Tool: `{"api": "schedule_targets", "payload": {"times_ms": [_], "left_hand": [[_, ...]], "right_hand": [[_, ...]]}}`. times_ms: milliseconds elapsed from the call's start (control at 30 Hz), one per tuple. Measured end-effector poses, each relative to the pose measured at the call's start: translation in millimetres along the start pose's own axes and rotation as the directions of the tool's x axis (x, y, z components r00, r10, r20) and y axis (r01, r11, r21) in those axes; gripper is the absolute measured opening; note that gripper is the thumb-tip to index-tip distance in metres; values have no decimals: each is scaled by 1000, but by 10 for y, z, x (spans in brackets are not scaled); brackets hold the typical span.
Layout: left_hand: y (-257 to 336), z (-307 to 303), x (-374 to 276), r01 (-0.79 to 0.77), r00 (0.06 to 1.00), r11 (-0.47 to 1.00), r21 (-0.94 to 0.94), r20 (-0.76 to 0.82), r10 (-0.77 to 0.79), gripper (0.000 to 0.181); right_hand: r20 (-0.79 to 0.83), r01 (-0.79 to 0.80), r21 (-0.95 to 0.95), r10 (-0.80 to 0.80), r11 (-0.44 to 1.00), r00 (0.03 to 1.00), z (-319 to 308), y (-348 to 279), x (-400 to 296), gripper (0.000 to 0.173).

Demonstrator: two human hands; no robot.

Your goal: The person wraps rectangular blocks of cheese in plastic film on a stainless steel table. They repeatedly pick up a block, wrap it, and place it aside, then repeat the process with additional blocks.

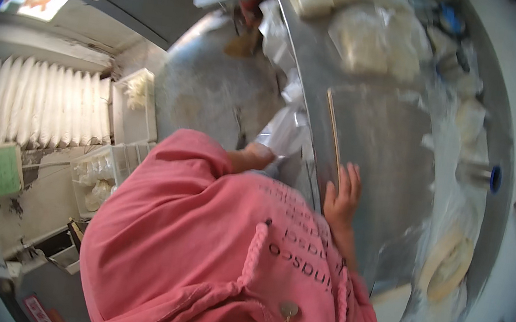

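My left hand (260, 155) is low at the table's near side, by a crumpled clear plastic bag (283, 132); blur and my sleeve hide whether it grips the bag. My right hand (344, 196) rests on the metal table (385, 158), fingers extended and thumb apart. Its fingertips touch or lie beside the near end of a thin wooden stick (334, 127), which runs away from me along the table.
Bags of pale material (363, 45) lie at the table's far end. Along its right side are plastic sheeting, a metal cylinder with a blue rim (478, 176) and a round pale ring-shaped object (447, 266). White plastic bins (134, 120) and stacked white sacks (50, 107) stand at the left.
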State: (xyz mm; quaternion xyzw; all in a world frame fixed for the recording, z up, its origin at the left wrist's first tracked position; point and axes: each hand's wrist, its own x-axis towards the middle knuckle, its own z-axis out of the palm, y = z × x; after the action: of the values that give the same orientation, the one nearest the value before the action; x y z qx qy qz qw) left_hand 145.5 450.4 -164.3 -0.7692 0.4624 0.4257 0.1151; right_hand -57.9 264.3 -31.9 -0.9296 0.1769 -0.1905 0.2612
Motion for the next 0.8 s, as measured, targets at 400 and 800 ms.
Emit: {"api": "schedule_targets", "payload": {"times_ms": [400,800], "left_hand": [[462,-2211,-1188,-633,359,27,-774,-263,895,6],[3366,-1937,-1234,-420,325,140,-897,-5,946,33]], "right_hand": [[429,-550,826,492,126,757,20,-370,311,48],[-184,387,908,678,-159,712,-2126,343,-2090,77]]}}
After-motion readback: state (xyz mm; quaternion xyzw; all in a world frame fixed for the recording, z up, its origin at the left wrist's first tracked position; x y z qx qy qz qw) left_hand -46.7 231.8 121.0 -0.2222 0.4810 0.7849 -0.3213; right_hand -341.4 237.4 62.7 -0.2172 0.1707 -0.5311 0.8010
